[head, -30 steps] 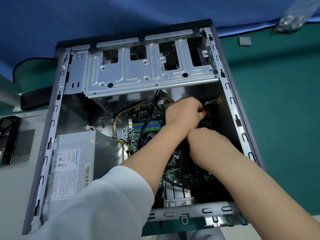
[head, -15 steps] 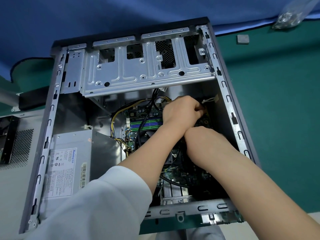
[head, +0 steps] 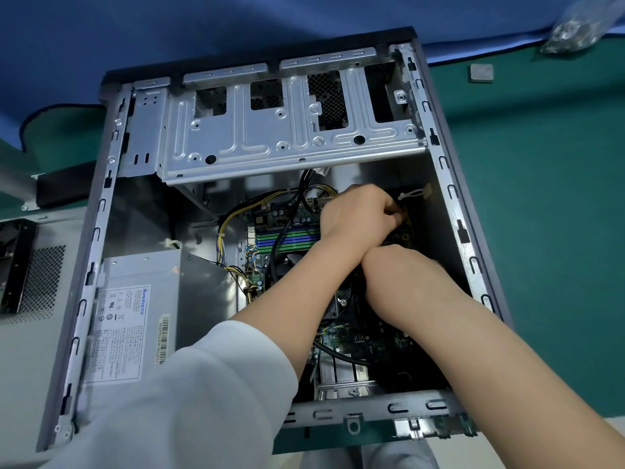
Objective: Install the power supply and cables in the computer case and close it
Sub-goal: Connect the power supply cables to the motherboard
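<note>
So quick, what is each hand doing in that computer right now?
Left hand: fingers curled, pinching a small connector deep in the computer case.
Right hand: fingers hidden below it, so it cannot be told.

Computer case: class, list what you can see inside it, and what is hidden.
Inside the case: power supply, motherboard, cables, both hands. Left hand and right hand cover the connector.

Both hands barely shift — left hand (head: 358, 214) and right hand (head: 395, 275) ease slightly upward
</note>
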